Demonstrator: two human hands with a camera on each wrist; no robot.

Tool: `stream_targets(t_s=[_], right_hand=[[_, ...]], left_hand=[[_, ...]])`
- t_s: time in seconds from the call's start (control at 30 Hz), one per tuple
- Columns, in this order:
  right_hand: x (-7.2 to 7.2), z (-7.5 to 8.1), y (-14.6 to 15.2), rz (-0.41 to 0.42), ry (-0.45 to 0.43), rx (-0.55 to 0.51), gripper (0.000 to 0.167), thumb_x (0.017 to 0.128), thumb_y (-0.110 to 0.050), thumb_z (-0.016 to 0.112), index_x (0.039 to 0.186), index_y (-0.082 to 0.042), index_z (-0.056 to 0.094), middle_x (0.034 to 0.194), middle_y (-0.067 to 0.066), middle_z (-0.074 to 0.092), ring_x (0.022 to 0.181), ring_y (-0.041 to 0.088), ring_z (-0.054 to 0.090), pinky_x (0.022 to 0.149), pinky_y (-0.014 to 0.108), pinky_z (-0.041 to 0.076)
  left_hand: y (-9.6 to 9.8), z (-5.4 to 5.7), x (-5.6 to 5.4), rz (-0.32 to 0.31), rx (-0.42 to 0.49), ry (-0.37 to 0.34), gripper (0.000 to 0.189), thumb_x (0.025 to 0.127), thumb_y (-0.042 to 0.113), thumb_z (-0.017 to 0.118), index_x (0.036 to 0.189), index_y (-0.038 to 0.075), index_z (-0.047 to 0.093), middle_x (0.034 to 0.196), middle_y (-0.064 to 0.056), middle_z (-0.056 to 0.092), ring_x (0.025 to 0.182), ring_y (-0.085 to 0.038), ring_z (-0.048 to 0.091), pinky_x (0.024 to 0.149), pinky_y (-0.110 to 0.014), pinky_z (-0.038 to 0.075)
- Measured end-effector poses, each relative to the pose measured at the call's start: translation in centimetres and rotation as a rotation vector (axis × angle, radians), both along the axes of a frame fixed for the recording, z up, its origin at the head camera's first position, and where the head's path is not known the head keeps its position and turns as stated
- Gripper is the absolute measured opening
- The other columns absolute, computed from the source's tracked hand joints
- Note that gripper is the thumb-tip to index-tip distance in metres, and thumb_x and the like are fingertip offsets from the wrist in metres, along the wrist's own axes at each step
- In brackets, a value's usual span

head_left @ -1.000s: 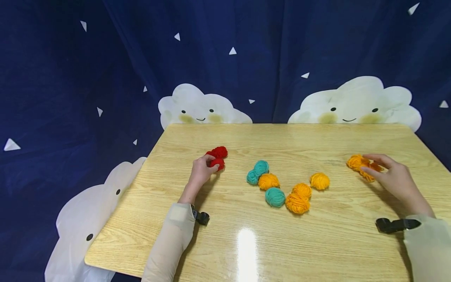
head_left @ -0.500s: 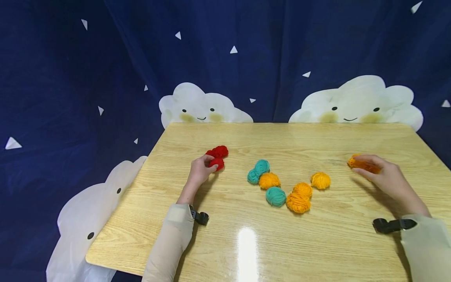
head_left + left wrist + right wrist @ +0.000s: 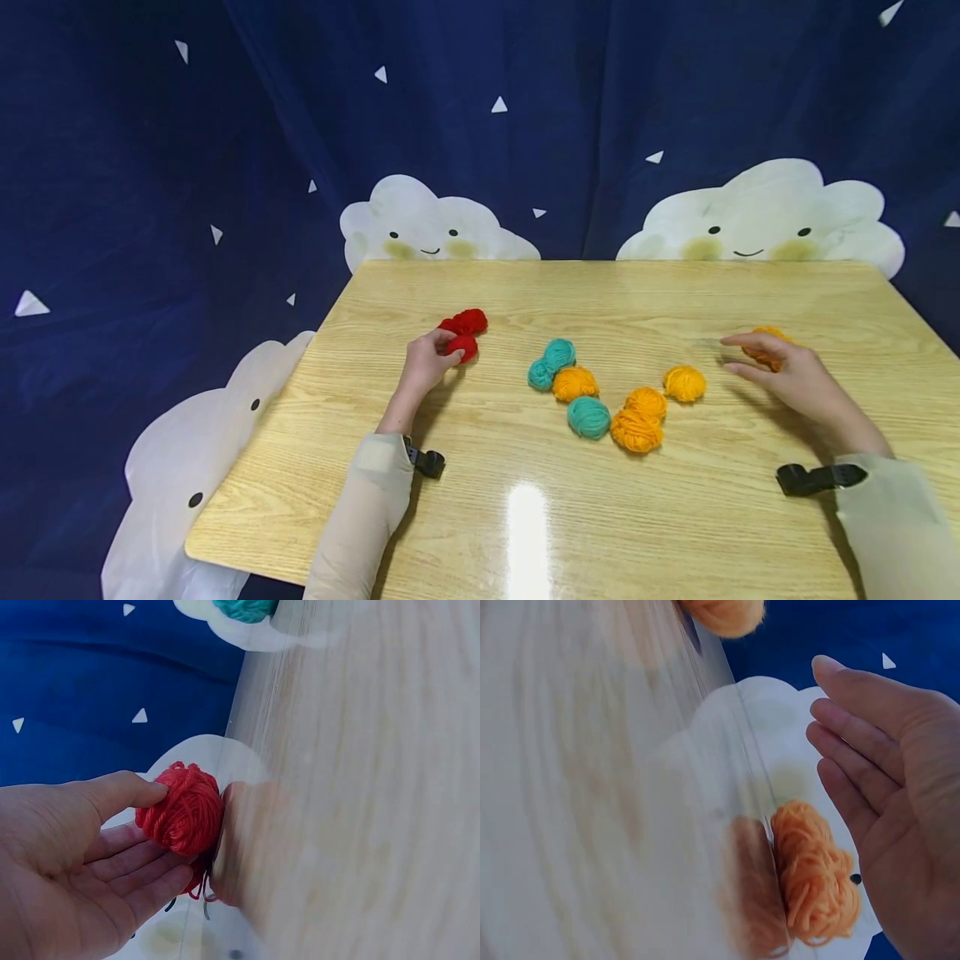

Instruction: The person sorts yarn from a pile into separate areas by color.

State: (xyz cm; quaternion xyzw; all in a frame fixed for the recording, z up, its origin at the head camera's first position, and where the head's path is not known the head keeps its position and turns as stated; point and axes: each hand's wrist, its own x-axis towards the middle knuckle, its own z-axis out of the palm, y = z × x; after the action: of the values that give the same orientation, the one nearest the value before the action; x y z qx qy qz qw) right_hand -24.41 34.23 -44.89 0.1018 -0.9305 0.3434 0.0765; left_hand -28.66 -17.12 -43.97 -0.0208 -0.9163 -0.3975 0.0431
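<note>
My left hand [image 3: 427, 365] pinches a red yarn ball [image 3: 463, 347] between thumb and fingers, low over the wooden table. Behind it lie more red yarn balls [image 3: 472, 321], partly covered by the fingers. In the left wrist view the thumb presses one side of the red ball [image 3: 184, 810], with the other fingers stretched out beneath it. On the right, my right hand [image 3: 798, 379] holds nothing; its fingers extend leftward. Orange yarn balls [image 3: 767, 357] sit behind that hand, partly hidden by it. The right wrist view shows this orange yarn [image 3: 814, 877] beside the fingers, apart from the palm.
Between the hands lie teal balls [image 3: 588, 417], an orange ball [image 3: 575, 384] among them, a touching orange pair [image 3: 637, 431] and a single orange ball [image 3: 685, 383]. The table [image 3: 675, 517] backs onto a dark blue curtain [image 3: 450, 108] with white clouds.
My right hand has moved left, away from the orange yarn on the right, and its fingers have come off it. The left hand has stayed on the red yarn ball.
</note>
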Motion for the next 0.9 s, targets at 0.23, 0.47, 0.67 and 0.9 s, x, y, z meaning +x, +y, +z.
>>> stream_targets(t_s=[0.23, 0.47, 0.67, 0.9], right_hand=[[0.1, 0.3, -1.3, 0.061, -0.070, -0.040, 0.043, 0.093, -0.037, 0.066, 0.132, -0.019, 0.060, 0.135, 0.011, 0.058, 0.128, 0.048, 0.045, 0.098, 0.067, 0.037], [0.4, 0.4, -2.7, 0.128, -0.082, -0.027, 0.042, 0.092, -0.035, 0.067, 0.131, -0.021, 0.061, 0.141, 0.017, 0.053, 0.124, 0.042, 0.048, 0.096, 0.066, 0.039], [0.6, 0.4, -3.4, 0.199, -0.092, -0.017, 0.043, 0.092, -0.034, 0.068, 0.132, -0.020, 0.060, 0.141, 0.016, 0.054, 0.123, 0.043, 0.051, 0.094, 0.066, 0.042], [0.5, 0.4, -3.9, 0.224, -0.123, 0.014, 0.047, 0.091, -0.036, 0.069, 0.132, -0.017, 0.060, 0.141, 0.015, 0.055, 0.125, 0.044, 0.051, 0.096, 0.066, 0.041]], left_hand=[[-0.1, 0.0, 0.0, 0.006, 0.001, -0.002, 0.035, 0.089, 0.013, 0.071, 0.119, -0.002, 0.065, 0.119, -0.019, 0.068, 0.108, -0.032, 0.065, 0.094, -0.041, 0.054], [-0.3, -0.1, 0.0, 0.004, 0.019, -0.015, 0.036, 0.089, 0.013, 0.071, 0.120, -0.002, 0.064, 0.121, -0.019, 0.067, 0.109, -0.032, 0.065, 0.094, -0.042, 0.054], [-0.4, -0.1, 0.1, 0.004, 0.016, -0.020, 0.036, 0.089, 0.014, 0.071, 0.121, -0.002, 0.063, 0.121, -0.019, 0.067, 0.109, -0.032, 0.065, 0.094, -0.041, 0.054], [-0.3, -0.1, 0.2, 0.013, 0.010, -0.015, 0.035, 0.090, 0.013, 0.071, 0.120, -0.002, 0.064, 0.121, -0.019, 0.068, 0.109, -0.031, 0.066, 0.094, -0.040, 0.054]])
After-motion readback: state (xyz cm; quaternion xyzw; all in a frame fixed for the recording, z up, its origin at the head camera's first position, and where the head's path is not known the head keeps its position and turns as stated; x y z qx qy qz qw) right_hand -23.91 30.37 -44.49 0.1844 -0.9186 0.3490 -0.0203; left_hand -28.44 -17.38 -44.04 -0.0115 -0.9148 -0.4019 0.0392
